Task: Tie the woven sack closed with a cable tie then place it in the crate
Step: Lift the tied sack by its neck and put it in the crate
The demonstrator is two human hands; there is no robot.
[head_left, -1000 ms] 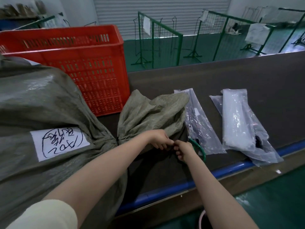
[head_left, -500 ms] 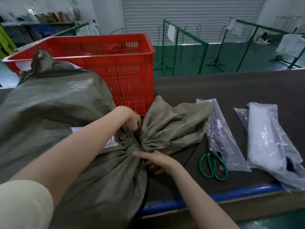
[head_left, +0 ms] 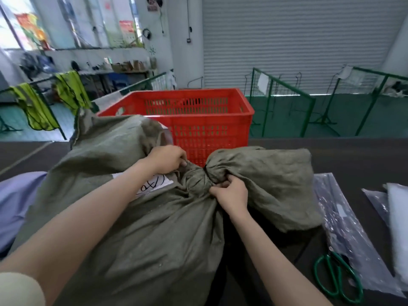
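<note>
A big olive-green woven sack (head_left: 136, 228) lies across the dark table, bulging, with a white handwritten label (head_left: 152, 184) partly under my left forearm. Its neck (head_left: 196, 177) is bunched tight, and the loose top flares out to the right. My left hand (head_left: 167, 159) grips the sack cloth just left of the neck. My right hand (head_left: 230, 192) pinches the neck from the near right side. A dark thin band shows at the neck; I cannot tell whether it is the cable tie. The red slotted crate (head_left: 198, 120) stands right behind the sack.
Green-handled scissors (head_left: 337, 277) lie at the near right beside clear plastic packets (head_left: 344, 224). A white wrapped bundle (head_left: 397, 217) sits at the far right edge. A lilac cloth (head_left: 15, 202) lies to the left. Green metal fence frames (head_left: 287, 100) stand beyond the table.
Both hands moved from the scissors by the sack's loose end to the bunched neck and gripped it. The scissors now lie on the table. The view rose and swung left.
</note>
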